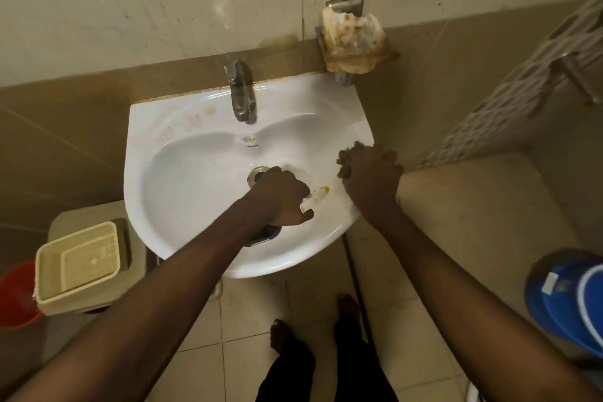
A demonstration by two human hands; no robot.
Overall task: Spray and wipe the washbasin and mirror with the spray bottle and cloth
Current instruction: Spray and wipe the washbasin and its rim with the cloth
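The white washbasin (pixel 195 192) is fixed to the wall below a steel tap (pixel 239 91), with brown stains on its back left ledge. My left hand (pixel 280 196) hovers over the bowl beside the drain (pixel 257 173), shut on the spray bottle (pixel 315 198). Its white nozzle with a yellow tip points right and its dark body hangs under my fist. My right hand (pixel 370 178) rests on the basin's right rim, closed on a dark brownish cloth (pixel 345 156) bunched under the fingers. No mirror is in view.
A wall soap holder (pixel 346 3) carries a stained crumpled rag (pixel 354 39) above the basin's right corner. A cream basket (pixel 78 267) and a red bucket (pixel 14 295) stand left; a blue bucket (pixel 571 297) stands right. My bare feet (pixel 287 336) are on the tiled floor.
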